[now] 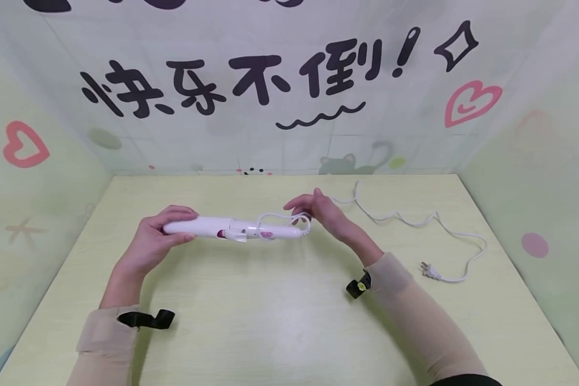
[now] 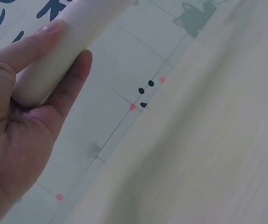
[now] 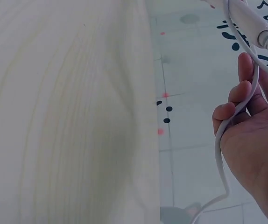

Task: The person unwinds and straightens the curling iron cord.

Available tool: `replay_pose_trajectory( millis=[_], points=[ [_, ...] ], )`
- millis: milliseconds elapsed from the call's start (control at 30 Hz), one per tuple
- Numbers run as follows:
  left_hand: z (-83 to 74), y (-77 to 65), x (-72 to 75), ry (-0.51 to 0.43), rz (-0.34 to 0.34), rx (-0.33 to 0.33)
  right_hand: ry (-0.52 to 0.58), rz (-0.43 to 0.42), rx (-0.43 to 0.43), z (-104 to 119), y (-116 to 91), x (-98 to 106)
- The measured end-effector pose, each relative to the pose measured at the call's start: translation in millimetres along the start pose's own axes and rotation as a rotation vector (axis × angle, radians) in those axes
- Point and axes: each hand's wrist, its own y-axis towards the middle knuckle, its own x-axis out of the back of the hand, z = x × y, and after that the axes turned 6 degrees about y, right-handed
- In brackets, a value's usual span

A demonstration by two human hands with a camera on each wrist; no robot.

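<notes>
My left hand (image 1: 147, 238) grips the thick rounded end of a white curling iron (image 1: 205, 227), thumb on one side and fingers on the other. The iron is held level above the table, with its clamp lever (image 1: 235, 235) and a pink oval panel (image 1: 267, 235) facing me. From its right end the white cord (image 3: 219, 158) loops back around the handle. That cord runs across the curled fingers of my right hand (image 1: 332, 215), close by the iron's cord end. In the left wrist view, the smooth white end lies against my palm.
The rest of the cord trails in waves over the right side of the pale wooden table (image 1: 270, 332), ending in a two-pin plug (image 1: 430, 271). Behind the table hangs a printed cloth (image 1: 251, 145) with black characters; patterned cloth also lines both sides.
</notes>
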Motion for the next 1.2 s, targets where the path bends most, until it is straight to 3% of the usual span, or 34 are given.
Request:
replay_pose_trajectory(
  millis=[367,600,867,1200],
  points=[
    [7.0,-1.0,2.5,-0.008,-0.03,0.006,-0.174,-0.064,0.009,11,-19,21],
    [8.2,-3.2,8.4,0.006,-0.076,0.012,-0.148,-0.087,-0.057,13,-34,34],
    [12.0,-6.6,11.0,-0.145,-0.081,0.03,-0.208,-0.082,-0.065,12,-47,46],
    [13.0,-12.1,21.2,-0.18,-0.111,0.031,-0.236,-0.073,-0.116,7,-57,56]
  ],
)
